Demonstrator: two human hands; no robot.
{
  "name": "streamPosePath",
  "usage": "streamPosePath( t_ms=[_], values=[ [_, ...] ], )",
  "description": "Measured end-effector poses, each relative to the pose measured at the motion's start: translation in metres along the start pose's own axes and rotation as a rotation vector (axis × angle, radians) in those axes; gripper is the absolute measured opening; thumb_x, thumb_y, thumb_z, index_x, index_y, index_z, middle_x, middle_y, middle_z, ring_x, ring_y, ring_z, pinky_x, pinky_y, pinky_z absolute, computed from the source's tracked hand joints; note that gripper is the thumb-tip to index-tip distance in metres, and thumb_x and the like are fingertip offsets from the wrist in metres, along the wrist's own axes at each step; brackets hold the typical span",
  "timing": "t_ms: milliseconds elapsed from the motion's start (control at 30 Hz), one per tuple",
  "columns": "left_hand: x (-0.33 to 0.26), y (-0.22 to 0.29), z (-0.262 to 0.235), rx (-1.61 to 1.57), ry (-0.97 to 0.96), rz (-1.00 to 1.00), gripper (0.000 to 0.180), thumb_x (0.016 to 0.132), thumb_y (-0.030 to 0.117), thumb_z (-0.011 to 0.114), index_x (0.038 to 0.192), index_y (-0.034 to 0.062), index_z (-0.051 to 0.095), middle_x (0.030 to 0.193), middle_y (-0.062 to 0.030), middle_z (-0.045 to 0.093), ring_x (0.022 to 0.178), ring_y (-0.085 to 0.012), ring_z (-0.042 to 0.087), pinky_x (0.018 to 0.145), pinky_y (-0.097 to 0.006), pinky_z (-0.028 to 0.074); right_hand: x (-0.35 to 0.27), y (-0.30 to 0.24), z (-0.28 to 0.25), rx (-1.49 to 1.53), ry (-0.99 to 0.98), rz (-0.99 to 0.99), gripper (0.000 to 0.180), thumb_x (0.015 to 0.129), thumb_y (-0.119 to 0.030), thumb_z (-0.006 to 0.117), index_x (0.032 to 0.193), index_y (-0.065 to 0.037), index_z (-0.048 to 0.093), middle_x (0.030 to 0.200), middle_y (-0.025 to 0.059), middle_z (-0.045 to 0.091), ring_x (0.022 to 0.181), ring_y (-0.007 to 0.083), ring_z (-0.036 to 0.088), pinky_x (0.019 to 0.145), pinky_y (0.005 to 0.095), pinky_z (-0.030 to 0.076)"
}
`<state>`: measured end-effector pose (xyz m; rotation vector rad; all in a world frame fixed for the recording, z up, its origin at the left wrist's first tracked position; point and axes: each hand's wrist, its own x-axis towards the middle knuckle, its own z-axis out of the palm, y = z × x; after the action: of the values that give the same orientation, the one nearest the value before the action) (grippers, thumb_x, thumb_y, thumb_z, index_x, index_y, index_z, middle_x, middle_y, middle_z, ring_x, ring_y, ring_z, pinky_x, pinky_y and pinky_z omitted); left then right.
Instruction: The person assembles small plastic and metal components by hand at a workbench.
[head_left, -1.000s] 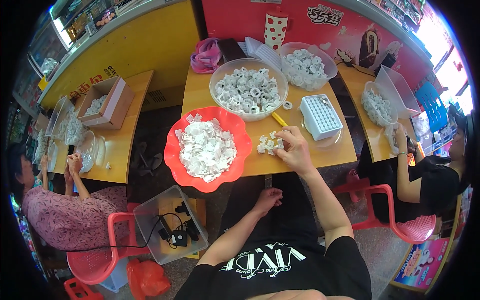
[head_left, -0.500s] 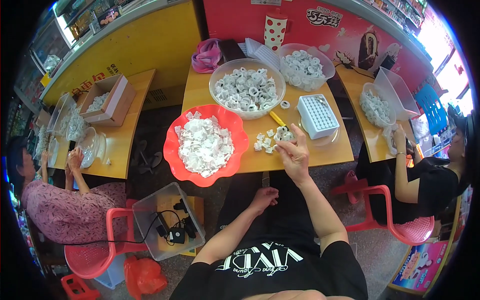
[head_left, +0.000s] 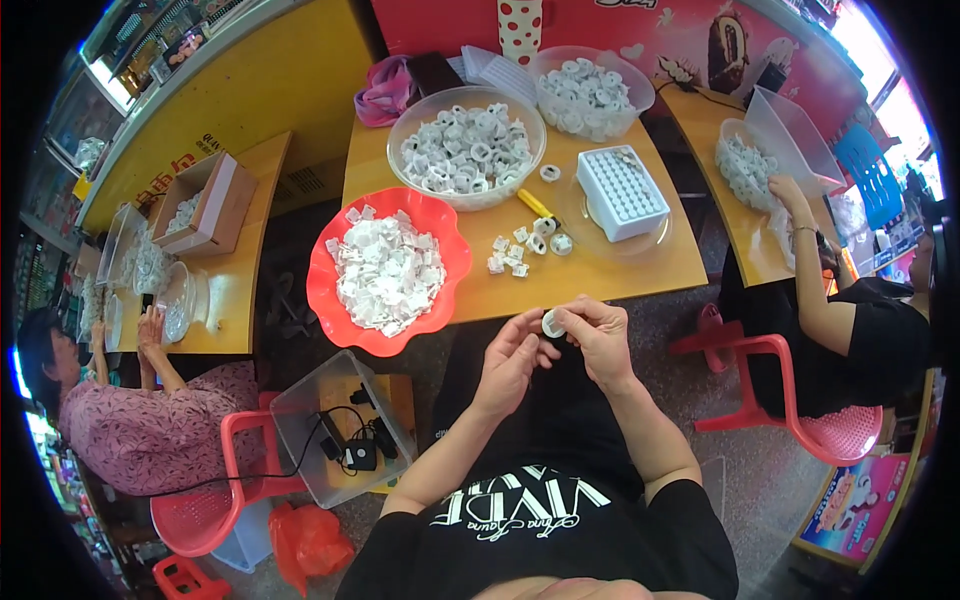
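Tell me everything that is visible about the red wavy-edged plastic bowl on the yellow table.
The red wavy-edged plastic bowl is wide, shallow and glossy, with a scalloped rim. It sits upright at the near left corner of the yellow table, its edge overhanging the front slightly. A heap of small white plastic pieces fills its middle. It lies close against the clear round bowl behind; neither hand touches it.

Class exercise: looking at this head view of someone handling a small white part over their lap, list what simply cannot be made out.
- Small white part: its shape is too small, and half hidden by the fingers of the left hand and right hand.
- Red bowl: the white pieces are too small to distinguish.
- White perforated block: hole contents too small.
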<state>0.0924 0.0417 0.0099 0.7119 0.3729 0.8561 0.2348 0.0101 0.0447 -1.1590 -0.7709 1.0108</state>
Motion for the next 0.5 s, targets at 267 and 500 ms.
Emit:
streamPosePath(
  t_ms=[267,500],
  values=[
    [0.005,-0.006,-0.007,-0.159,-0.082,-0.083,0.035,0.096,0.011,0.049,0.128,-0.0035,0.048,0.111,-0.012,0.061,0.089,-0.0187,0.061,0.077,-0.026,0.049,-0.01,-0.01,-0.005,-0.096,-0.096,0.031,0.004,0.084,0.002,0.063,0.082,0.003,0.067,0.076,0.0039,0.06,0.062,0.008,0.054,0.056,0.0228,0.044],
    [-0.01,-0.001,-0.017,-0.244,-0.105,-0.137,0.033,0.095,0.008,0.051,0.125,-0.0044,0.051,0.116,-0.015,0.06,0.093,-0.0215,0.063,0.079,-0.026,0.051,0.055,-0.049,-0.055,-0.869,0.235,-0.644,0.006,0.078,0.003,0.063,0.082,0.001,0.063,0.076,0.0088,0.057,0.068,0.0186,0.055,0.059,0.0292,0.043]
  ],
)
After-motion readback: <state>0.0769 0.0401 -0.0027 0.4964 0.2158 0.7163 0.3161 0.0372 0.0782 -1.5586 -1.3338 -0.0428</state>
